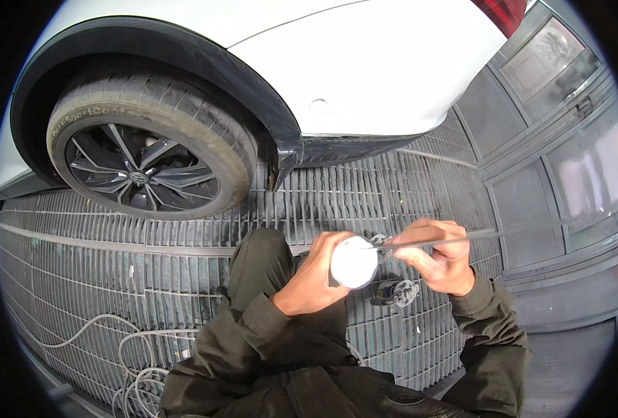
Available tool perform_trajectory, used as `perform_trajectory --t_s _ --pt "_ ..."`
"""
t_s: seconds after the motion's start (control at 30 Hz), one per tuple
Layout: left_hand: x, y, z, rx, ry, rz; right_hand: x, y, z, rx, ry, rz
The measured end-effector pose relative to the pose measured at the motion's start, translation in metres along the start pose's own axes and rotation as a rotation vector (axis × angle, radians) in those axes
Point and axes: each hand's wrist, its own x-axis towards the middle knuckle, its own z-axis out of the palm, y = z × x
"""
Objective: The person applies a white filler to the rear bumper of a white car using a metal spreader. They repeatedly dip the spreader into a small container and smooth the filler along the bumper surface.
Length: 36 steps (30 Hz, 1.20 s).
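My left hand (310,280) is wrapped round a white cup (354,263), seen from above at the middle of the view. White matter shows inside the cup's round mouth. My right hand (440,261), just to the right, pinches a long thin grey stick (493,235) between thumb and fingers. One end of the stick reaches over the cup's rim, and the other extends far to the right. Whether its tip touches the contents is hard to make out. Beyond both hands stands a white car body (372,76).
Metal grating (365,195) makes up the floor. A small tool with a round pad (396,292) lies below my hands. At left is the car's wheel (138,174); a pale hose (138,362) coils at lower left. Grey panelled doors (532,181) stand at right.
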Motion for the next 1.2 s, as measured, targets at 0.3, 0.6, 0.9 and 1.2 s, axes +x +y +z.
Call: perform_trajectory --t_s 0.3,0.6,0.9,1.2 --pt "0.01 0.003 -0.017 -0.127 -0.15 -0.139 0.005 0.004 -0.01 0.0 -0.133 -0.008" --pt "0.007 -0.005 0.021 -0.093 0.245 -0.137 -0.015 -0.022 0.027 -0.086 0.183 0.257" --pt "0.001 -0.002 0.006 -0.006 0.221 -0.086 -0.008 -0.014 0.026 -0.003 0.155 0.21" --pt "-0.002 0.004 -0.004 -0.089 0.059 -0.105 0.005 -0.013 0.017 0.4 -0.033 0.484"
